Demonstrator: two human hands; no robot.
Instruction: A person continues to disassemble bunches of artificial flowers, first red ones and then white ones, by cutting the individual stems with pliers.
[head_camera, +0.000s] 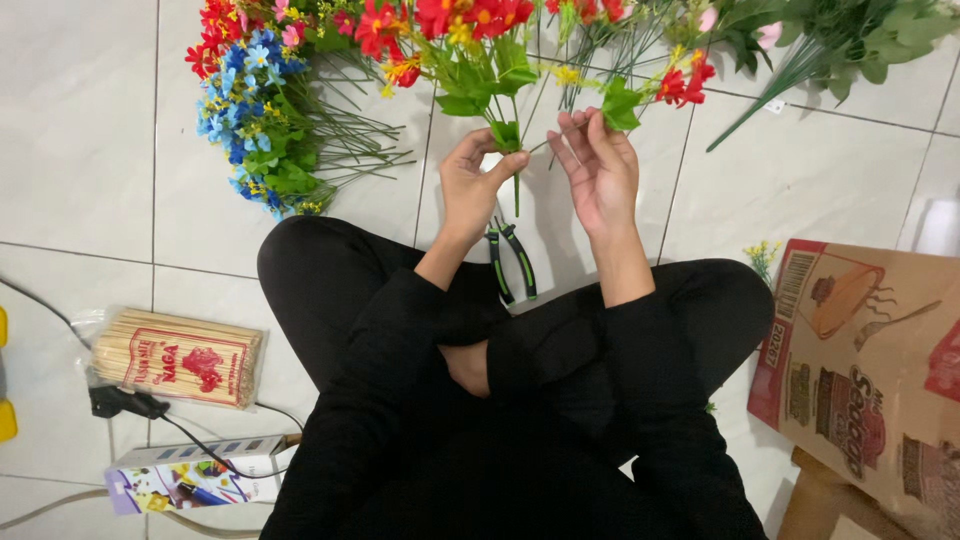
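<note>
My left hand (470, 185) pinches the green stem of an artificial flower sprig (500, 95) just under its leaves, above the tiled floor (800, 180) in front of my crossed legs. My right hand (598, 165) grasps a thin side stem (555, 140) with its fingertips. I judge a firm left hold and a gentle right pull work best, with the pliers (510, 262) lying close below.

Red and yellow flowers (470, 25) on green stems, blue flowers (240, 100), black-and-green pliers (510, 262), white floor tiles (80, 120).
</note>
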